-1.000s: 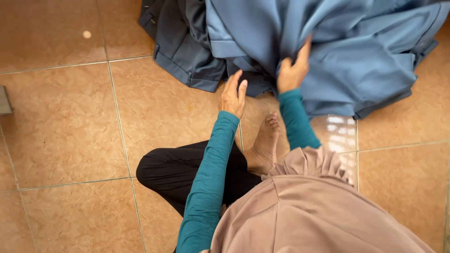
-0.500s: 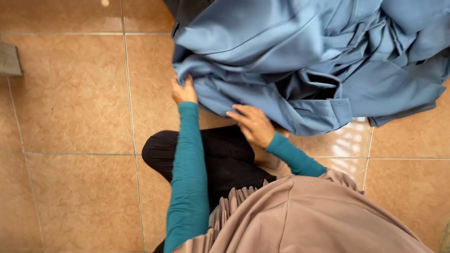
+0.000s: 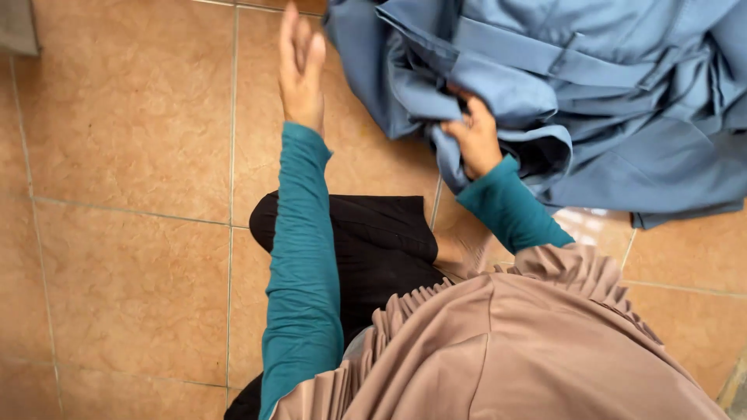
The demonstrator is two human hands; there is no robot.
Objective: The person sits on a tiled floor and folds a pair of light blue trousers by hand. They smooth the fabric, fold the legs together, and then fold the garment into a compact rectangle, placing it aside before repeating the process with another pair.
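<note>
Your right hand [image 3: 475, 140] is closed on a fold of the blue cloth [image 3: 622, 93], fingers pinching the rolled lower edge right where the fabric bunches. Your left hand [image 3: 302, 66] is up and open, fingers together and held flat, holding nothing, hovering above the floor [image 3: 124, 155] just left of the cloth's near corner.

The cloth fills the upper right and runs off the top and right edges, so you can't see its full extent. What shows lies mostly crosswise, its long bands and folds stretching from the corner near your left hand out toward the right. Its lower edge drops to the floor at the right, above a bright glare patch on a tile.

Room to move: the whole left side is bare tile, wide open from your left hand down to the bottom edge. A grey object [image 3: 17, 25] sits at the top left corner, well apart from both hands. Close in, it's tight: your black-clad knee [image 3: 366, 233] sits between your two teal sleeves, just below the right hand, and the beige garment [image 3: 513, 350] crowds the lower right.
</note>
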